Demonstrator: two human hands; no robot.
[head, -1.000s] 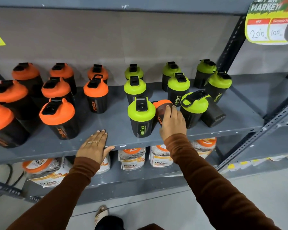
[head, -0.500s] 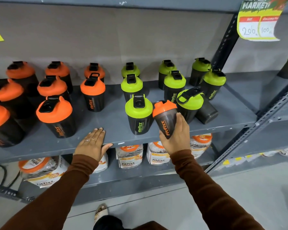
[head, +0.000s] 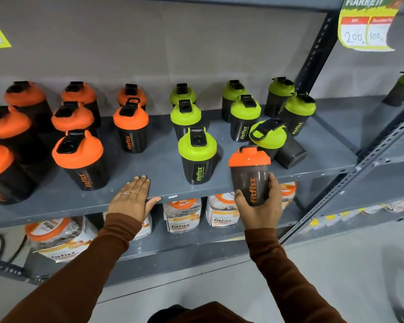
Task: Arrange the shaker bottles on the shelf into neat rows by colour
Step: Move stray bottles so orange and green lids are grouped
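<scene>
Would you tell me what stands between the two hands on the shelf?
In the head view, one green-lidded bottle stands between the left hand and right hand.

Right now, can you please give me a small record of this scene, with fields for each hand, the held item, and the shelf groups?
right hand: grips the orange-lidded dark plastic shaker bottle, upright, at the front edge of the grey metal shelf
left hand: flat on the shelf edge, holding nothing
orange-lidded group: left side
green-lidded group: right side
out of order: one green-lidded bottle lying tilted
</scene>
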